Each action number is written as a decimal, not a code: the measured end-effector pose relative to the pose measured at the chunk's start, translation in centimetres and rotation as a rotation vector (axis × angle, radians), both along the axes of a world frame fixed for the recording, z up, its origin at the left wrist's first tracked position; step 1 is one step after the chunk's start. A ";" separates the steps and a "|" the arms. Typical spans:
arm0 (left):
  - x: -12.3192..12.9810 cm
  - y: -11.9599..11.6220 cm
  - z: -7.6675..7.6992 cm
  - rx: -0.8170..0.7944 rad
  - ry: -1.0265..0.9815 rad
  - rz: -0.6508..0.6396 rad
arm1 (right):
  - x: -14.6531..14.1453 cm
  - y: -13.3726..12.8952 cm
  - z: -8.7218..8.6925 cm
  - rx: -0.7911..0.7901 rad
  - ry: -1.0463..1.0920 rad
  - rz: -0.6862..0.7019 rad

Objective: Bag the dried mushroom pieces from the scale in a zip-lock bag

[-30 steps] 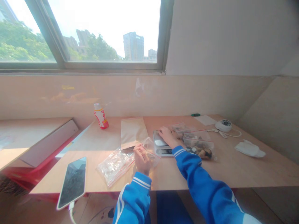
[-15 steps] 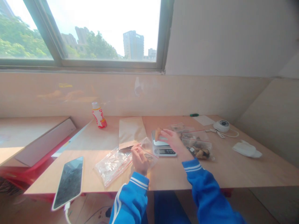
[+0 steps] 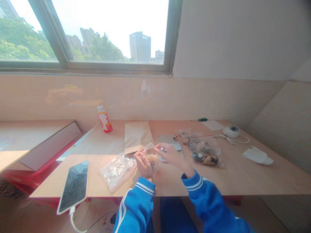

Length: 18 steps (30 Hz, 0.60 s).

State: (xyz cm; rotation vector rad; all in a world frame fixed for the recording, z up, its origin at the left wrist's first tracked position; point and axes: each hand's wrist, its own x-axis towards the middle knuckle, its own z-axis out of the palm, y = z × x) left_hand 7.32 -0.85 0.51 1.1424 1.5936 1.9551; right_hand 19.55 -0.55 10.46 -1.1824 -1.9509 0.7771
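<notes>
My left hand (image 3: 143, 165) is closed on the edge of a clear zip bag (image 3: 155, 165) with a red seal line, tilted above the table. At the bag's mouth my right hand (image 3: 171, 156) has its fingers pinched together around a tan-brown dried piece (image 3: 150, 150), partly hidden by plastic and fingers. Behind the right hand lies a digital scale (image 3: 164, 139), its display mostly covered. A small brown bit (image 3: 175, 138) sits on its plate. Left of my left hand are flat clear zip bags (image 3: 118, 171), and beyond them a tan paper bag (image 3: 138, 134).
Several zip bags with brown and dark pieces (image 3: 207, 156) lie right of the scale. Farther right are a white round camera (image 3: 231, 130) with a cable and a white plastic bundle (image 3: 258, 156). A red-and-white bottle (image 3: 105, 119) stands back left; a charging phone (image 3: 74, 187) overhangs the front edge.
My right hand has moved left and down from above the scale to the zip bag's mouth, bringing the brown piece along. My left hand stays on the bag.
</notes>
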 end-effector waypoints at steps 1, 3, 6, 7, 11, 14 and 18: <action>0.0 0.0 0.0 0.009 -0.005 0.004 | -0.1 -0.1 -0.1 0.056 -0.048 0.001; 0.0 0.1 0.0 0.027 -0.016 0.007 | -0.2 0.0 -0.4 0.142 -0.103 0.002; 0.0 0.1 -0.1 0.057 -0.027 0.014 | 0.4 0.7 -1.1 0.221 -0.074 -0.080; 0.0 0.1 -0.2 0.066 -0.027 0.014 | 1.0 1.2 -1.4 0.251 -0.062 -0.132; -0.1 0.1 -0.5 0.072 0.001 -0.012 | 4.8 4.9 -3.7 0.334 -0.213 -0.366; -0.1 0.1 -0.6 0.051 0.002 -0.015 | 7.6 7.9 -5.8 0.261 -0.346 -0.446; -0.2 0.1 -0.6 0.025 -0.014 0.010 | 9.1 9.5 -7.3 0.231 -0.342 -0.443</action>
